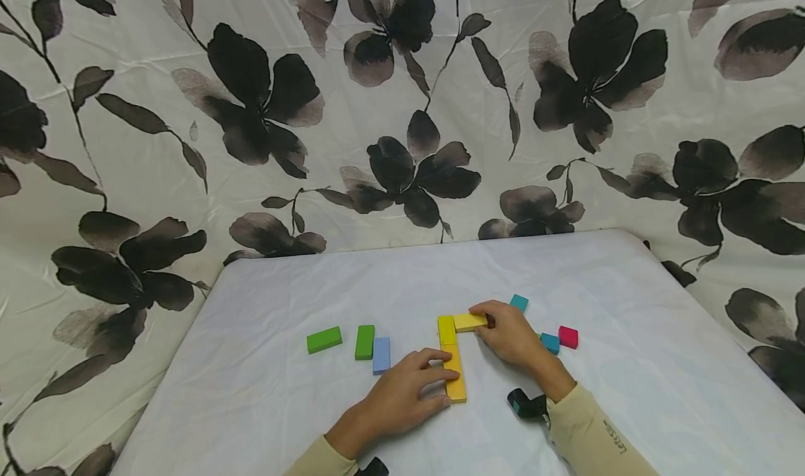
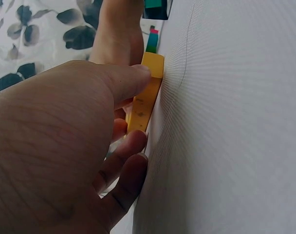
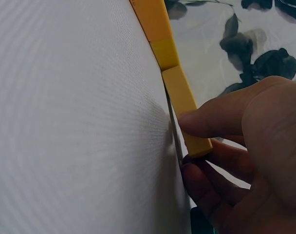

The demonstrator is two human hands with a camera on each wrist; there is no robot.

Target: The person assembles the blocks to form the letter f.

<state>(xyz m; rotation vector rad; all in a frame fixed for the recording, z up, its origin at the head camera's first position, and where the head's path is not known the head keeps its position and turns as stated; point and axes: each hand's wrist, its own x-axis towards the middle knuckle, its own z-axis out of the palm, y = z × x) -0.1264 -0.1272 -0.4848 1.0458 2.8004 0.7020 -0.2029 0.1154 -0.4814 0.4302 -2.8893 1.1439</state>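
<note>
My right hand [image 1: 511, 333] pinches a yellow block [image 1: 468, 322] between thumb and fingers. In the right wrist view, the far end of that pinched yellow block [image 3: 179, 87] meets another yellow block [image 3: 165, 52]. Seen from the head, this second yellow block [image 1: 447, 329] stands end to end with an orange-yellow block [image 1: 456, 390], and the pinched one extends rightward from its top. My left hand [image 1: 405, 395] rests its fingertips on the orange-yellow block, thumb near its lower left edge. The left wrist view shows the thumb against this orange-yellow block [image 2: 147, 95].
Left of the hands lie two green blocks [image 1: 324, 340] and a light blue block [image 1: 381, 356]. Right of them are teal blocks [image 1: 518, 303], a red block [image 1: 569, 337] and a partly hidden green one. A floral cloth [image 1: 402, 112] hangs behind the white table [image 1: 251, 406].
</note>
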